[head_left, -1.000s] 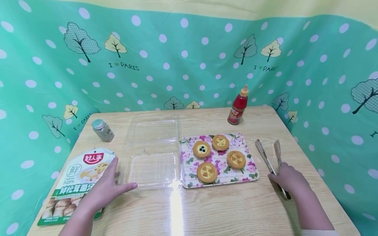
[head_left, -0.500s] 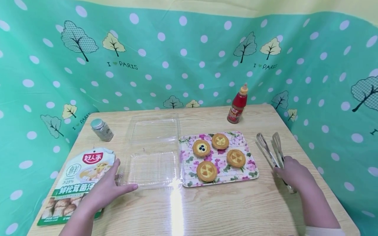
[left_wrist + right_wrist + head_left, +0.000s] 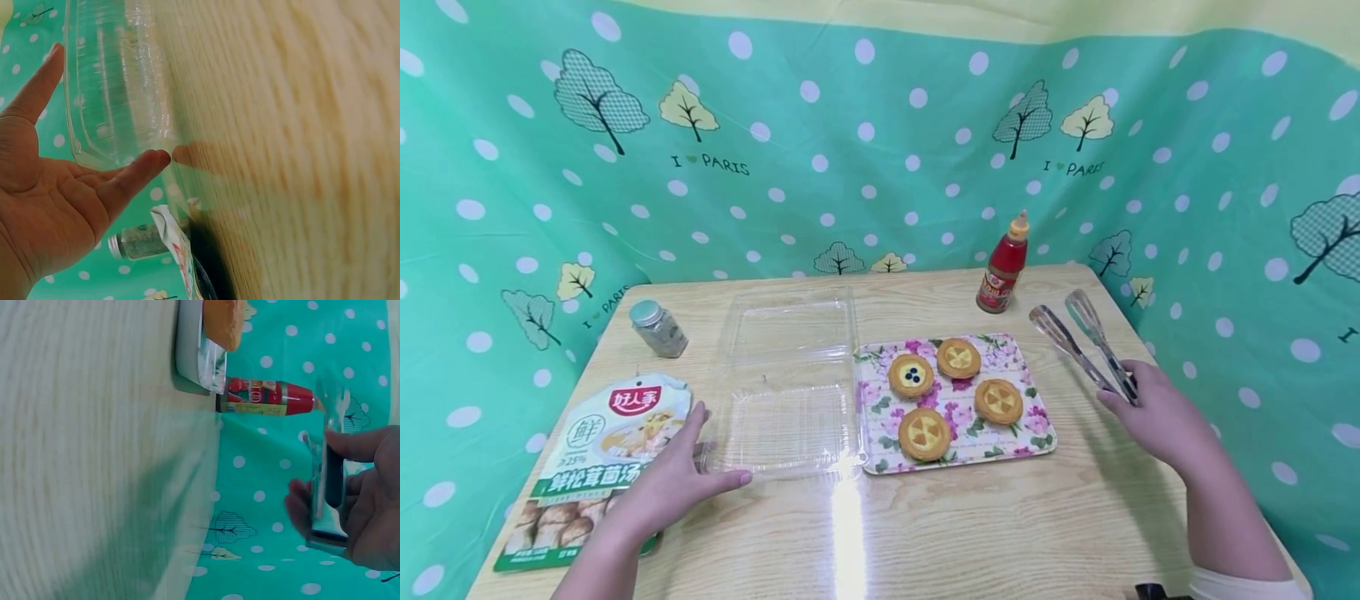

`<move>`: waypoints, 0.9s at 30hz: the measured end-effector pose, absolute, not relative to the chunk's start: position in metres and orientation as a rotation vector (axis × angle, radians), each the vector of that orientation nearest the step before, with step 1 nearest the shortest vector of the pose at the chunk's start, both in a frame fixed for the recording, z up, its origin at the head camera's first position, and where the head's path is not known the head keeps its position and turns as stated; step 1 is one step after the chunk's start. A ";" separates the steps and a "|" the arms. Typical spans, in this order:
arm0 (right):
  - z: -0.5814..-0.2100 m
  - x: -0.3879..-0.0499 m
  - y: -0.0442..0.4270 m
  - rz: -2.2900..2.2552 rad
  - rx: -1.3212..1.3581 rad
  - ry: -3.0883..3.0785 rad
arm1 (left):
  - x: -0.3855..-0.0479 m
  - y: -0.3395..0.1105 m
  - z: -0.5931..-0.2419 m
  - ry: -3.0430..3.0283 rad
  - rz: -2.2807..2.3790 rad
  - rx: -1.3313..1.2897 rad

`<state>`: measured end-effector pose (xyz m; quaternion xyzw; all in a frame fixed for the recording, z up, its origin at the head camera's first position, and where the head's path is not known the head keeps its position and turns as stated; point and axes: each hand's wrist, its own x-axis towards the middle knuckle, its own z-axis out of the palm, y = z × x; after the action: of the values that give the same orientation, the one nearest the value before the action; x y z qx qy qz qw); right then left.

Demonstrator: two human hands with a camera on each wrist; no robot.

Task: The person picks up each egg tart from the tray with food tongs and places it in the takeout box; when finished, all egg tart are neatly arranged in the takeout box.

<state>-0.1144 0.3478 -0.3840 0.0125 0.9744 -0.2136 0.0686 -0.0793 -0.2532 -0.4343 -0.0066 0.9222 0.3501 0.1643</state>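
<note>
My right hand [image 3: 1165, 417] grips the handle end of metal food tongs [image 3: 1069, 343], held above the table right of the tray. The tongs' two ends stand apart with nothing between them. In the right wrist view, my thumb lies on one arm of the tongs [image 3: 335, 475] and curled fingers on the other. My left hand [image 3: 673, 479], thumb and fingers spread, is at the near left corner of a clear plastic box [image 3: 790, 425], whose lid half lies back. Whether it touches the box cannot be told. Several egg tarts [image 3: 924, 435] sit on the floral tray [image 3: 962, 442], one topped with blueberries.
A red sauce bottle [image 3: 1002, 271] stands behind the tray. At the left are a small jar [image 3: 659, 330] and a white-and-green food pouch [image 3: 568, 508], partly under my left arm. A patterned curtain [image 3: 880, 167] encloses the table's back and sides.
My right hand has lifted the tongs off the table, moving them up and away from me, their ends now nearer the bottle. The left hand has stayed by the box.
</note>
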 end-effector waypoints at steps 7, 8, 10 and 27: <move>-0.378 -0.110 0.347 -0.718 -0.066 2.968 | -0.080 -0.252 -0.434 2.614 0.981 -0.031; -0.377 -0.110 0.347 -0.727 -0.065 2.963 | -0.080 -0.252 -0.434 2.608 0.981 -0.034; -0.377 -0.109 0.348 -0.745 -0.051 2.949 | -0.080 -0.252 -0.434 2.596 0.983 -0.043; -0.384 -0.107 0.353 -0.563 -0.087 2.846 | -0.078 -0.250 -0.431 2.575 0.982 -0.081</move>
<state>-0.1070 0.3532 -0.3839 -0.0298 0.9736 -0.1925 0.1194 -0.0780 -0.2497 -0.4310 -0.0287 0.9167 0.3497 0.1909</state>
